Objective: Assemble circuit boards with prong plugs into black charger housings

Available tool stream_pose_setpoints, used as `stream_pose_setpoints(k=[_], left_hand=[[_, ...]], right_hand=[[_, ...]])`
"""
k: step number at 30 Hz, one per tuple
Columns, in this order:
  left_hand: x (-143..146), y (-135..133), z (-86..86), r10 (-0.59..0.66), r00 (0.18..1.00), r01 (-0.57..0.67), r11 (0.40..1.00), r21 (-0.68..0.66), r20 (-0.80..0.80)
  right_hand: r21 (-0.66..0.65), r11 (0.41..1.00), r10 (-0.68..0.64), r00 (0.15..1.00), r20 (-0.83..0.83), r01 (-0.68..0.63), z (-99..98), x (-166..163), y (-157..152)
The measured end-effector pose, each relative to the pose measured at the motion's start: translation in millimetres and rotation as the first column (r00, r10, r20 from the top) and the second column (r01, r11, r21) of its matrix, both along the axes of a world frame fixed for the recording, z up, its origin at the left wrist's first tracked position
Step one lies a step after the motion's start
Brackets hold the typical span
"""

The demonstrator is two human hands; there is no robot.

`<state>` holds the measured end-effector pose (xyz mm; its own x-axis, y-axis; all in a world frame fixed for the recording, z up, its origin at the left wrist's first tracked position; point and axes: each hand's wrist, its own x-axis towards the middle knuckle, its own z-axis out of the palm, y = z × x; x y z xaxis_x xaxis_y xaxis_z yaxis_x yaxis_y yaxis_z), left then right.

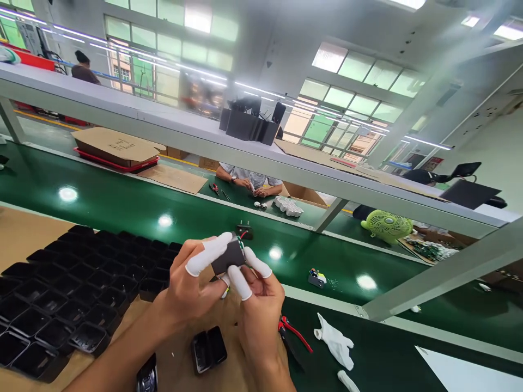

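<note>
My left hand [190, 294] and my right hand [261, 302], both with white finger cots on some fingers, hold a small black casing piece [227, 259] between them. Red and green wires show at its upper right edge; the fingers cover part of it. Just beyond it, a black part with two plug pins [244, 230] lies on the green surface. Below my hands, an open black plastic box [208, 349] rests on brown paper. A glossy black item [147, 375] sits partly under my left forearm. Red-handled pliers [297, 333] lie beside my right wrist.
Rows of open black boxes [77, 288] fill the left side. White gloves [335, 343] and a small wired part [317, 279] lie to the right. A shelf rail [175, 128] and slanted post [433, 272] cross ahead. Opposite, a person [249, 177] works near a green fan [388, 226].
</note>
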<state>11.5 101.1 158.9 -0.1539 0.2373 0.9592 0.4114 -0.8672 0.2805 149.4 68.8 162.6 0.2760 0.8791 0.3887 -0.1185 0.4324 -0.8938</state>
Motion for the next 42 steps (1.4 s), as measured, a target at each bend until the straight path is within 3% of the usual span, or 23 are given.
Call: stream_pose_setpoints(k=[3,6,9,12,16,22,26,29,32,34,36,37,39,42], left_hand=[[1.5,-9.3,9.3,-0.009,0.999,0.007,1.000,-0.024,-0.048],[4.3,-21.9,20.9,-0.070,0.996,0.079,0.975,-0.210,0.046],[9.1,-31.5,29.9,-0.198,0.960,0.269,0.843,-0.466,0.196],[14.5,-36.5,33.8,-0.269,0.918,0.394,0.679,-0.619,0.290],[19.3,-39.2,32.8,-0.308,0.837,0.543,0.564,-0.621,0.452],[19.5,-40.2,36.7,-0.381,0.648,0.761,0.357,-0.542,0.660],[19.0,-38.9,41.7,-0.381,0.604,0.797,0.291,-0.529,0.700],[16.0,-37.9,42.3,-0.390,0.657,0.754,0.339,-0.563,0.645],[4.4,-36.0,43.1,-0.347,0.739,0.665,0.509,-0.546,0.577],[-7.7,-33.1,45.2,-0.310,0.766,0.609,0.631,-0.480,0.564],[-19.6,-29.2,48.3,-0.299,0.770,0.569,0.722,-0.394,0.564],[-24.3,-27.3,49.8,-0.299,0.768,0.554,0.754,-0.353,0.567],[-29.9,-24.3,52.0,-0.310,0.757,0.544,0.787,-0.291,0.576],[-28.7,-23.1,51.5,-0.354,0.743,0.563,0.790,-0.244,0.568]], right_hand=[[-0.170,0.977,0.084,0.964,-0.254,-0.130,6.9,2.2,0.3],[-0.283,0.902,0.157,0.859,-0.488,-0.326,14.1,3.1,-2.8],[-0.275,0.873,0.165,0.775,-0.611,-0.402,19.7,1.0,-7.0],[-0.260,0.855,0.180,0.728,-0.661,-0.448,23.1,-1.9,-12.0],[-0.260,0.825,0.200,0.689,-0.697,-0.502,22.7,-4.3,-17.7],[-0.191,0.867,0.215,0.692,-0.689,-0.460,19.2,-10.1,-21.6],[-0.183,0.887,0.222,0.738,-0.637,-0.425,23.1,-11.7,-22.1],[-0.177,0.922,0.210,0.827,-0.522,-0.345,28.9,-6.2,-22.3],[-0.035,0.997,0.058,0.966,-0.254,-0.069,26.0,17.5,-31.4],[0.182,0.973,-0.153,0.987,0.055,0.141,11.7,44.4,-49.0],[0.331,0.935,-0.264,0.868,0.422,0.124,-13.1,73.4,-76.5],[0.324,0.940,-0.286,0.771,0.569,0.110,-28.2,85.8,-92.8],[0.236,0.955,-0.296,0.639,0.710,0.180,-60.1,102.2,-126.2],[0.149,0.943,-0.300,0.566,0.768,0.298,-102.8,105.3,-166.3]])
